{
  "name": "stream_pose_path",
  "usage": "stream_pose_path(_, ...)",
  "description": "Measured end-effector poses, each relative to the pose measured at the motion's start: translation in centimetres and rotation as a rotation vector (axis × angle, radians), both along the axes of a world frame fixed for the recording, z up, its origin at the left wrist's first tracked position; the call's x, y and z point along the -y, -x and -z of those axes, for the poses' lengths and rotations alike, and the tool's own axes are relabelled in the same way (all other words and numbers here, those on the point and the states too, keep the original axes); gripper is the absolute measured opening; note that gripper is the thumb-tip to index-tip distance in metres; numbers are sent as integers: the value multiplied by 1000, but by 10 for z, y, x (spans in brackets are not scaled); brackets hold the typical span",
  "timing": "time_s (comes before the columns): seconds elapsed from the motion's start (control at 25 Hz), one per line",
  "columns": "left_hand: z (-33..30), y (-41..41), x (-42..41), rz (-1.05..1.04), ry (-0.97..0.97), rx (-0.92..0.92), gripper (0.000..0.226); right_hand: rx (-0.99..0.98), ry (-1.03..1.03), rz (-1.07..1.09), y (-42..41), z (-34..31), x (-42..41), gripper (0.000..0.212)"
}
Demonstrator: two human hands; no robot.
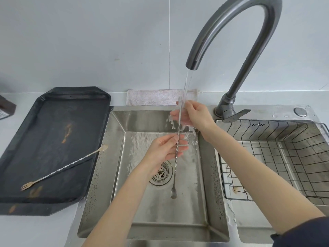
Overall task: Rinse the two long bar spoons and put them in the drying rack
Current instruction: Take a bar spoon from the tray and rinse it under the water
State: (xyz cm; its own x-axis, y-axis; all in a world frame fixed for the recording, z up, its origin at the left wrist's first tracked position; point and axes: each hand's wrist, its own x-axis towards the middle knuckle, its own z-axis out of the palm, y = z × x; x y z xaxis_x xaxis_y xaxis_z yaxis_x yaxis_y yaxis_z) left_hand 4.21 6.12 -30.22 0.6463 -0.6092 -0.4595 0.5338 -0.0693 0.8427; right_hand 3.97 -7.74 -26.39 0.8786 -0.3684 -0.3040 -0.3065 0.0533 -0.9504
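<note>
- While water runs, the held bar spoon (176, 157) hangs nearly upright over the sink (99, 175), bowl end nearest, low by the drain.
- Left hand (165, 148) pinches its twisted shaft midway, fingers loosely curled.
- Right hand (194, 114) closes around the upper end under the faucet (236, 32) stream.
- Second bar spoon (65, 166) lies diagonally on the black tray (53, 107) at left; the drying rack (284, 157) sits right, nearer the right hand.

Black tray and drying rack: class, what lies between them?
In the head view, the sink basin lies between the black tray and drying rack, where both hands hold a bar spoon under running water.
</note>
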Motion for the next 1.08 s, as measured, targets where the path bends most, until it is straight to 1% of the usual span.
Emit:
stream_pose_path(0.12,-6,-8,2,-118,82,-88,21,-82,179,-127,15,13,4,31)
stream_pose_path(0.2,-9,-15,1,-226,164,-195,20,-115,261,-207,31,24,6,32)
stream_pose_path(0.28,-11,-20,-1,-336,263,-330,18,-115,259,-241,48,35,4,29)
stream_pose_path(0.36,-13,-22,-2,-417,326,-429,16,-61,254,-201,60,41,0,22)
stream_pose_path(0.4,-14,-22,-2,-449,337,-465,15,-12,260,-167,63,43,-3,26)
stream_pose_path(0.48,-15,-21,0,-500,335,-520,16,88,263,-132,64,42,-9,35)
stream_pose_path(0.52,-14,-20,1,-519,322,-542,17,126,270,-127,62,40,-12,35)
stream_pose_path(0.68,-10,-13,7,-558,245,-604,19,239,372,-88,53,34,-19,17)
stream_pose_path(0.72,-9,-11,8,-573,231,-617,20,250,394,-116,53,33,-20,17)
stream_pose_path(0.84,-8,-8,9,-602,200,-643,23,268,466,-251,54,33,-22,26)
stream_pose_path(0.96,-6,-8,7,-564,197,-647,21,255,472,-264,53,33,-22,33)
stream_pose_path(1.08,0,-10,4,-524,191,-646,18,232,454,-289,53,35,-22,30)
